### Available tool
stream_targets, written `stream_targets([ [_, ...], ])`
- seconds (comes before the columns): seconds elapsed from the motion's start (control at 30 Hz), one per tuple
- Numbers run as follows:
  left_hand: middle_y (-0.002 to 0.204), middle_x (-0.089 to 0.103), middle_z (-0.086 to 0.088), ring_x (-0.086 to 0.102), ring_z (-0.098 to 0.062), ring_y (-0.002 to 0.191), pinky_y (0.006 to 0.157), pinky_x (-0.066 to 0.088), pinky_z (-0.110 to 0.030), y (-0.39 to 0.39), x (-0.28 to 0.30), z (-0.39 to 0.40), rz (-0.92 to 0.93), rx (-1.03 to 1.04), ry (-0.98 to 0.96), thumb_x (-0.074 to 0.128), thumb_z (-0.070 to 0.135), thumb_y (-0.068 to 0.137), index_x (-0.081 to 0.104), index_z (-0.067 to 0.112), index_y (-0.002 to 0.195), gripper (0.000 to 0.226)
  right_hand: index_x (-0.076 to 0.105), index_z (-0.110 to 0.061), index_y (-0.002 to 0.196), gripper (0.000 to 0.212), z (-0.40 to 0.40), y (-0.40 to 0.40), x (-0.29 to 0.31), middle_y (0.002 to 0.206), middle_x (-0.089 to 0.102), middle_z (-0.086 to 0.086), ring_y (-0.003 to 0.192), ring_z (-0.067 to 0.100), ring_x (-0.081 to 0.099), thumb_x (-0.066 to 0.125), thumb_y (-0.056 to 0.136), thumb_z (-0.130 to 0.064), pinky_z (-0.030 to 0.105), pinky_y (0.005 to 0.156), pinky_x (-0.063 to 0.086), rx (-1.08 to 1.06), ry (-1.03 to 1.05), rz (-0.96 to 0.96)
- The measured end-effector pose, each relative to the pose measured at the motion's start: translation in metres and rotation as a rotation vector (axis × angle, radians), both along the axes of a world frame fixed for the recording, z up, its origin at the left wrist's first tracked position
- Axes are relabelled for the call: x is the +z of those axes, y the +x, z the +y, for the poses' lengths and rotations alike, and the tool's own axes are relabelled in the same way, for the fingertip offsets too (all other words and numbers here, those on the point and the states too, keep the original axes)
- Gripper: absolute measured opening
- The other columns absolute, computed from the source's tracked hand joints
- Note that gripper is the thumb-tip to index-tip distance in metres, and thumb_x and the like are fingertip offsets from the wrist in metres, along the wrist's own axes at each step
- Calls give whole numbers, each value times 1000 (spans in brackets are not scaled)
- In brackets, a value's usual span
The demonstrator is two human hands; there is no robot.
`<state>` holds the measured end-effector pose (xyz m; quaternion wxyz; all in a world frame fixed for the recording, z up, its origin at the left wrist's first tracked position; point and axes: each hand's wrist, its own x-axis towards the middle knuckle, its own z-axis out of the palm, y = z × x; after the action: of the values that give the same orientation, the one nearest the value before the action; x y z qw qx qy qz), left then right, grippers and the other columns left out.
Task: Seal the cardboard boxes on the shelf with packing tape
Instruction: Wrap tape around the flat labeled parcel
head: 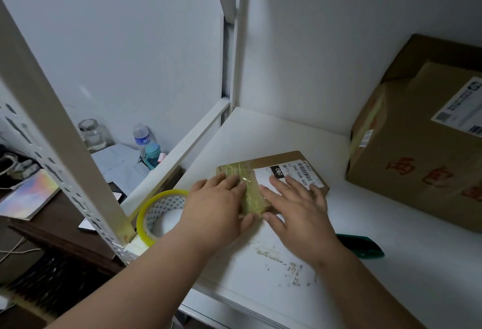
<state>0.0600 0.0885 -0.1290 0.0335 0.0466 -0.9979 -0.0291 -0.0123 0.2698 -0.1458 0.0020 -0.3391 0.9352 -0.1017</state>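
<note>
Both hands lie flat, fingers straight, on a small flat cardboard box (281, 180) that rests on the white shelf (287, 133). The left hand (217, 206) presses palm-down on the box's left part, its fingertips (241, 185) touching a wide strip of yellowish packing tape (247, 187) that runs along the top of the box from its far edge to its near edge. The right hand (297, 203) presses palm-down just beside the tape, its fingers spread over a white shipping label (284, 174) with a barcode. Neither hand grips anything.

A roll of tape (159, 216) with a yellow rim stands tilted at the shelf's left front corner, just beside the left wrist and next to the perforated upright post (60, 151). A green tool (362, 245), partly hidden behind the right forearm, lies on the shelf to the right. A large cardboard box (417, 151) with a white label and red characters stands at the right of the shelf, well apart from the small box; whether its top is sealed cannot be told.

Beyond the shelf, lower left, a glass jar (91, 133) with a metal lid holds clear liquid near its bottom; a plastic bottle (142, 137) and a teal bottle (152, 155) stand near it, contents unclear.
</note>
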Motion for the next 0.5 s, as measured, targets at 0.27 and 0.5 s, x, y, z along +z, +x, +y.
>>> stream_targets([
  [0.27,158,32,9,35,-30,142,113,27,-45,1,-1,11,-23,56,-14,44,65,85,35,32,147,71,26,-44,151,57,6,-3,1,163,13,-17,152,12,2,43,98,-34,47,120,-3,42,14,-15],
  [0.5,138,38,5,62,-22,102,100,41,-43,-7,4,25,-59,131,47,49,73,83,41,25,122,62,18,-33,154,68,32,-27,17,162,19,-2,146,21,25,47,96,-49,43,119,20,-419,-162,-291],
])
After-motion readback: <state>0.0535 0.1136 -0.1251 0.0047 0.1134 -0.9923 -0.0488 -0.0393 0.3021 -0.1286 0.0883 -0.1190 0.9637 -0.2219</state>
